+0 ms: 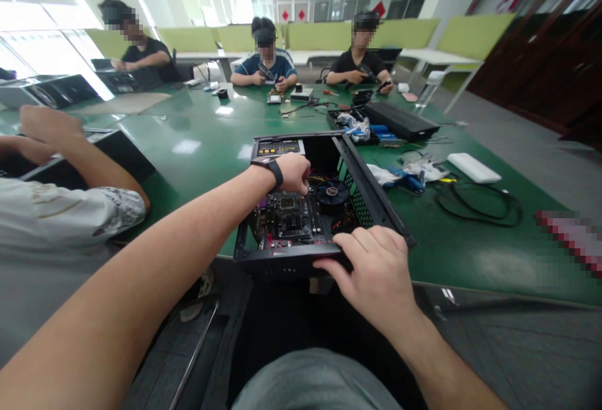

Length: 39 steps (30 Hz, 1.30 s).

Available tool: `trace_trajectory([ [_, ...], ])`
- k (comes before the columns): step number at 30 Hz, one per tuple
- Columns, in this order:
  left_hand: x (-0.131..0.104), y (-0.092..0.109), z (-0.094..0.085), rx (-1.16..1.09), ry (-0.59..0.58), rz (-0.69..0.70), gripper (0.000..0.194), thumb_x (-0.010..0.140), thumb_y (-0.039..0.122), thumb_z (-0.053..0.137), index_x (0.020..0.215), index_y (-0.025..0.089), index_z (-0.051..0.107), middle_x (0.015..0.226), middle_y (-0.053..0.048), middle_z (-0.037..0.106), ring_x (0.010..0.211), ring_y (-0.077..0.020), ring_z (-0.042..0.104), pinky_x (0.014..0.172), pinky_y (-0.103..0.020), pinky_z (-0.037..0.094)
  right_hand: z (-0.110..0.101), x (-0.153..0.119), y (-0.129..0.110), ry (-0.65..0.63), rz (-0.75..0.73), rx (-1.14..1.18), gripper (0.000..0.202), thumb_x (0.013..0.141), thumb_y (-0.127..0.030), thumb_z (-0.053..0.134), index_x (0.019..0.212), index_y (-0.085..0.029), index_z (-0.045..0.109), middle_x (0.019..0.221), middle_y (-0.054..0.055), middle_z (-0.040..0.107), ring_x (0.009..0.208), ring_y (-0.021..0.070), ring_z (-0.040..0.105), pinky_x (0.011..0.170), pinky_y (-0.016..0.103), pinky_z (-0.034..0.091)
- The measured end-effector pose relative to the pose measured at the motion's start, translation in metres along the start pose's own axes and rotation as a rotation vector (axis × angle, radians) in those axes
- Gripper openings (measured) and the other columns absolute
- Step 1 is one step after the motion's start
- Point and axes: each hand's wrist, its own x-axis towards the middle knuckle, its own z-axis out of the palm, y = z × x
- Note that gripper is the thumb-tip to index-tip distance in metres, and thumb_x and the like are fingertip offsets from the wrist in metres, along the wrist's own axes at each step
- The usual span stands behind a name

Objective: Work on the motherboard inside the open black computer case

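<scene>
A black computer case (277, 252) lies on its side at the table's near edge, its upper side uncovered. Inside are a motherboard (294, 219), a round black CPU fan (332, 192) and a power supply (277, 147) with a yellow-marked label. My left hand (295, 170), with a dark band at the wrist, reaches in over the motherboard, beside the fan. Its fingers are curled closed near some thin coloured wires; whatever they pinch is hidden. My right hand (374, 262) grips the case's near rim, thumb on the outside and fingers over the top.
Beyond the case, a black tray (335, 123) holds gloves and blue items. Gloves (414, 170), a white box (474, 167) and a coiled black cable (484, 209) lie to the right. A co-worker's arm (98, 159) works at another case close on my left. Several people sit across the green table (197, 125).
</scene>
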Motion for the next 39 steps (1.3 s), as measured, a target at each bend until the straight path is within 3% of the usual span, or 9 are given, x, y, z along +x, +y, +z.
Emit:
trace_trajectory([
  [5, -0.003, -0.019, -0.027, -0.098, 0.307, -0.107, 0.033, 0.066, 0.036, 0.066, 0.091, 0.016, 0.076, 0.082, -0.006, 0.073, 0.079, -0.0204, 0.065, 0.074, -0.029, 0.047, 0.031, 0.055, 0.035, -0.019, -0.029, -0.088, 0.040, 0.088, -0.060, 0.058, 0.095, -0.021, 0.062, 0.087, 0.005, 0.060, 0.090, 0.0232, 0.049, 0.086, 0.038, 0.031],
  [11, -0.007, -0.036, -0.039, -0.223, 0.579, -0.276, 0.022, 0.069, 0.031, 0.066, 0.086, 0.017, 0.072, 0.079, -0.007, 0.072, 0.078, -0.0201, 0.063, 0.073, -0.031, 0.048, 0.082, 0.138, 0.073, -0.032, -0.015, -0.172, 0.046, 0.086, -0.063, 0.059, 0.097, -0.019, 0.062, 0.093, 0.009, 0.062, 0.096, 0.0247, 0.051, 0.088, 0.039, 0.036],
  [17, -0.015, -0.043, -0.039, -0.325, 0.668, -0.335, 0.021, 0.070, 0.032, 0.067, 0.086, 0.018, 0.070, 0.082, -0.006, 0.073, 0.078, -0.0195, 0.064, 0.073, -0.031, 0.049, 0.128, 0.220, 0.100, -0.085, 0.060, -0.253, 0.039, 0.093, -0.050, 0.056, 0.115, -0.018, 0.060, 0.118, 0.008, 0.060, 0.107, 0.0214, 0.057, 0.095, 0.046, 0.046],
  [22, -0.023, -0.048, -0.035, -0.385, 0.656, -0.329, 0.023, 0.071, 0.034, 0.068, 0.087, 0.019, 0.069, 0.080, -0.004, 0.073, 0.075, -0.0186, 0.066, 0.071, -0.030, 0.049, 0.150, 0.263, 0.119, -0.116, 0.123, -0.292, 0.039, 0.093, -0.045, 0.058, 0.122, -0.018, 0.058, 0.124, 0.009, 0.059, 0.109, 0.0220, 0.058, 0.094, 0.046, 0.049],
  [26, -0.026, -0.054, -0.030, -0.367, 0.638, -0.343, 0.024, 0.073, 0.037, 0.066, 0.089, 0.019, 0.069, 0.083, -0.004, 0.074, 0.077, -0.0184, 0.067, 0.071, -0.029, 0.050, 0.154, 0.278, 0.127, -0.124, 0.153, -0.307, 0.040, 0.093, -0.043, 0.059, 0.123, -0.018, 0.058, 0.125, 0.009, 0.058, 0.110, 0.0223, 0.059, 0.093, 0.046, 0.050],
  [30, -0.033, -0.058, -0.031, -0.371, 0.595, -0.348, 0.024, 0.075, 0.038, 0.065, 0.090, 0.019, 0.068, 0.087, -0.004, 0.075, 0.079, -0.0176, 0.067, 0.073, -0.029, 0.050, 0.147, 0.273, 0.126, -0.126, 0.122, -0.305, 0.040, 0.093, -0.043, 0.059, 0.124, -0.018, 0.058, 0.125, 0.009, 0.058, 0.109, 0.0223, 0.059, 0.093, 0.046, 0.050],
  [39, -0.037, -0.059, -0.046, -0.311, 0.565, -0.325, 0.029, 0.074, 0.040, 0.064, 0.093, 0.017, 0.068, 0.090, -0.007, 0.075, 0.080, -0.0190, 0.066, 0.071, -0.030, 0.048, 0.114, 0.205, 0.092, -0.081, 0.015, -0.247, 0.040, 0.093, -0.050, 0.056, 0.116, -0.017, 0.060, 0.117, 0.008, 0.060, 0.105, 0.0213, 0.058, 0.094, 0.045, 0.047],
])
